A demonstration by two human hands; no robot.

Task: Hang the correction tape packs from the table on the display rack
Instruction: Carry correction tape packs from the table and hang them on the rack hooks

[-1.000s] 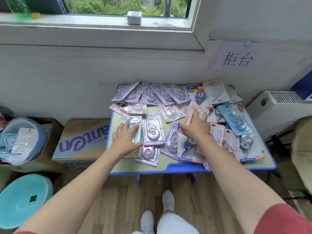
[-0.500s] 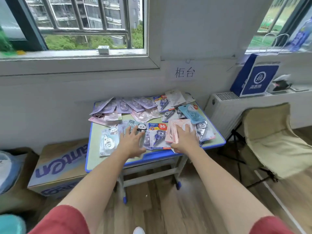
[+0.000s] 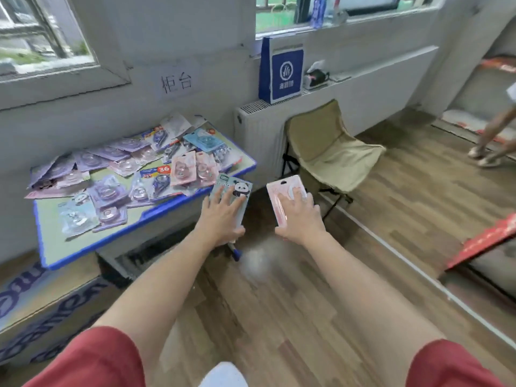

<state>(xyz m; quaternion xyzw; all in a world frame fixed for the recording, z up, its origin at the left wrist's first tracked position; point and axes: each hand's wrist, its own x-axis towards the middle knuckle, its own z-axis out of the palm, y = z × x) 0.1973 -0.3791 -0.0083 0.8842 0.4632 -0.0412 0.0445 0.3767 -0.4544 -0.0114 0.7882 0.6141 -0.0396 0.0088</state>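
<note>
Left hand (image 3: 220,219): fingers spread across face of panda pack (image 3: 237,189), thumb at near edge, pack pinched between them. Pack held in air just right of bench (image 3: 156,216), off its surface.
Right hand (image 3: 300,216): fingers spread over pink pack (image 3: 282,191), thumb at near edge; pack held above floor, right of panda pack, apart from it.
Other packs (image 3: 125,169) lie overlapping on bench, far left.
Chair (image 3: 329,152) far right of bench.

A pale-blue panda-printed blister pack (image 3: 240,189) is held in the left hand (image 3: 220,216), a pink blister pack (image 3: 281,191) in the right hand (image 3: 301,216); other packs (image 3: 125,163) lie jumbled on the blue-rimmed table (image 3: 173,208).
</note>
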